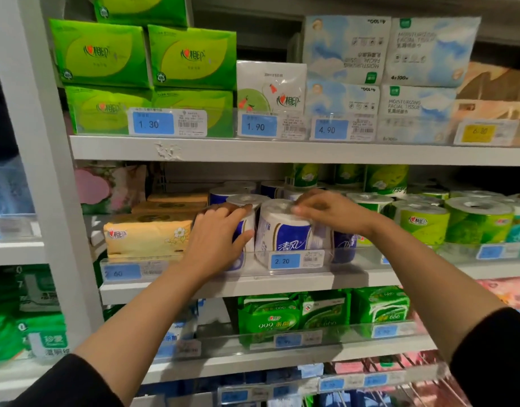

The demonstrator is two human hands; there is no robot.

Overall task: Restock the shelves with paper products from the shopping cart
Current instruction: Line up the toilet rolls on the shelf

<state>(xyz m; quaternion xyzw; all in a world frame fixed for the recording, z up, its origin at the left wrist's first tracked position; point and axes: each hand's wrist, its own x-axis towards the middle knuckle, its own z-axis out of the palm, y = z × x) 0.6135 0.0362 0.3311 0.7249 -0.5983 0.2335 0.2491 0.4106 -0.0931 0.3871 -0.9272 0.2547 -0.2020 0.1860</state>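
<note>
Blue-and-white wrapped toilet paper rolls (285, 230) are standing upright at the near edge of the white middle shelf (217, 284), just right of a yellow soft tissue pack (148, 235). The left hand (216, 235) is curling its grip around the left roll (247, 221), thumb on its front. The right hand (330, 211) is pinching the top rim of the neighbouring roll. Green wrapped rolls (479, 220) are standing farther right.
</note>
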